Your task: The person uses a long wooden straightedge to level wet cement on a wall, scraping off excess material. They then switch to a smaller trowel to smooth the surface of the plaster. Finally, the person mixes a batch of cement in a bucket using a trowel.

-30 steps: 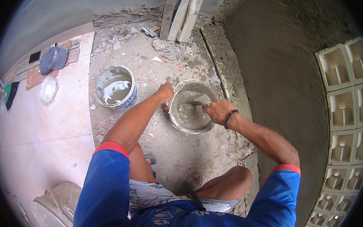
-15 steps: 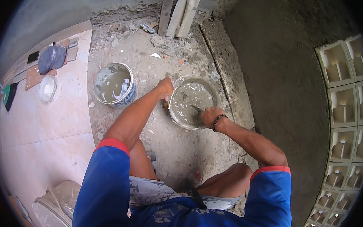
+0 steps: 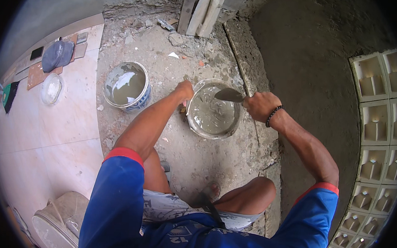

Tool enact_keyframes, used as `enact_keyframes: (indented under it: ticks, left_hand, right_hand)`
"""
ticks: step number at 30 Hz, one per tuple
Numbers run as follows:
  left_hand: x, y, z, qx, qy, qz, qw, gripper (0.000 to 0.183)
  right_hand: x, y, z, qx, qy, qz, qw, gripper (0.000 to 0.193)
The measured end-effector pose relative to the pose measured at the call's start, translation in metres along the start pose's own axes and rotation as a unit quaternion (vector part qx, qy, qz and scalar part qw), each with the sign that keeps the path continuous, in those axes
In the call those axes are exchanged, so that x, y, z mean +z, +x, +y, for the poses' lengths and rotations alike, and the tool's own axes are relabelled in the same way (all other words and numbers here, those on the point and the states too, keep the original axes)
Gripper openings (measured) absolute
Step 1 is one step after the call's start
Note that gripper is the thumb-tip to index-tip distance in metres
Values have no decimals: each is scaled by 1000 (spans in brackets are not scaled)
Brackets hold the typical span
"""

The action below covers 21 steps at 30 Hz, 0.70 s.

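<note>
A round bucket [image 3: 209,136] of wet grey mortar [image 3: 214,118] stands on the rough floor in front of me. My left hand [image 3: 183,92] is closed on its left rim, thumb side down toward the mortar. In my right hand [image 3: 262,107], at the bucket's far right edge, is a trowel [image 3: 229,95] held by its handle. The trowel's grey, mortar-smeared blade points left over the mortar, above its surface. Swirl marks show in the mix below the blade.
Left of the mortar stands a white and blue bucket [image 3: 142,102] with greyish water. Pale floor tiles [image 3: 68,126] carry a cap [image 3: 58,56], a white-filled bowl [image 3: 52,88] and a brush [image 3: 10,97]. Planks [image 3: 206,12] lean at the back; a plastered wall [image 3: 312,85] with vent blocks rises right.
My right hand has lifted the trowel out of the mortar and moved up and to the right. My left hand stays on the bucket's rim.
</note>
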State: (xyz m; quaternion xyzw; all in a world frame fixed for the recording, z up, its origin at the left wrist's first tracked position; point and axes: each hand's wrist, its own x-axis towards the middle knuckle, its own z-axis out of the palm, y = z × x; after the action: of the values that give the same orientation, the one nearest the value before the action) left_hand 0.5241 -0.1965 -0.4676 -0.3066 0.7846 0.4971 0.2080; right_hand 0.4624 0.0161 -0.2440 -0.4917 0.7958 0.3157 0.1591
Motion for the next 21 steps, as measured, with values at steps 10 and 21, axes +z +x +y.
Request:
enact_keyframes:
  ticks: [10,21]
  left_hand:
    - [10,11,-2,32,-29,-25,999,16]
    - [7,9,-2,16,-21,-16,1000,23]
  right_hand:
    - [123,78,0,-22,35,-89,995,27]
    - [126,30,-15,132,644,-220,721,32]
